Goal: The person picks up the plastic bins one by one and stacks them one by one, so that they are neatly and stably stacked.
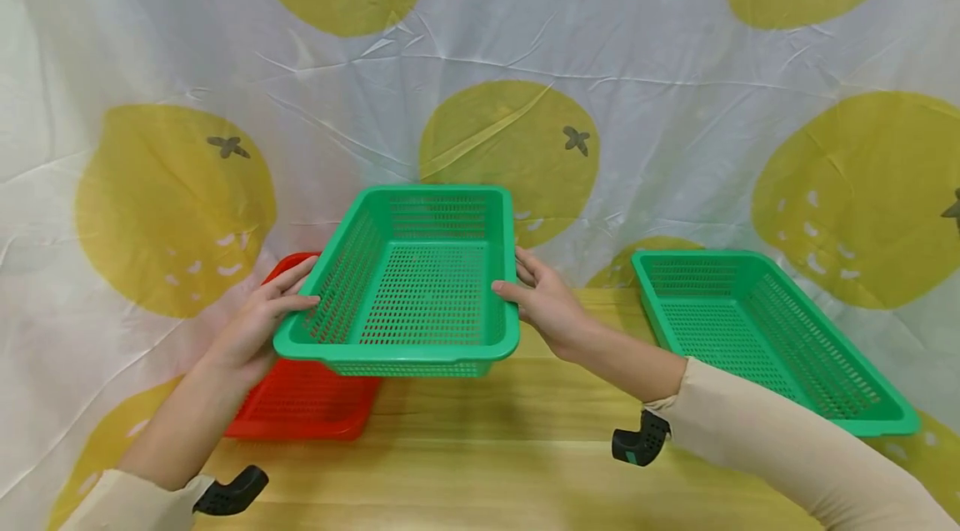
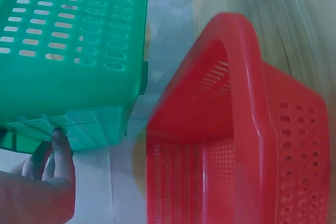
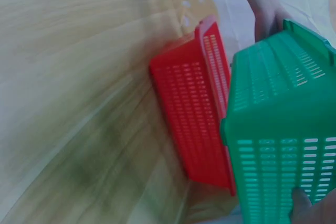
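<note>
A green plastic basket (image 1: pixel 427 293) with slotted walls is held up off the table, tilted so its inside faces the head camera. My left hand (image 1: pixel 258 318) grips its left wall, thumb over the rim and fingers on the outer side. On the opposite side my right hand (image 1: pixel 551 306) pinches the right rim, with the thumb inside. Below and to the left, a red basket (image 1: pixel 315 406) sits on the table, partly hidden by the held one. In the left wrist view the green basket (image 2: pixel 68 77) hangs beside the red basket (image 2: pixel 247 114), apart from it.
Another green basket (image 1: pixel 765 348) stands at the right of the wooden table (image 1: pixel 480 464), behind my right forearm. A white cloth (image 1: pixel 645 22) printed with yellow lemons hangs at the back. A black wrist mount (image 1: pixel 641 439) sticks out from each sleeve.
</note>
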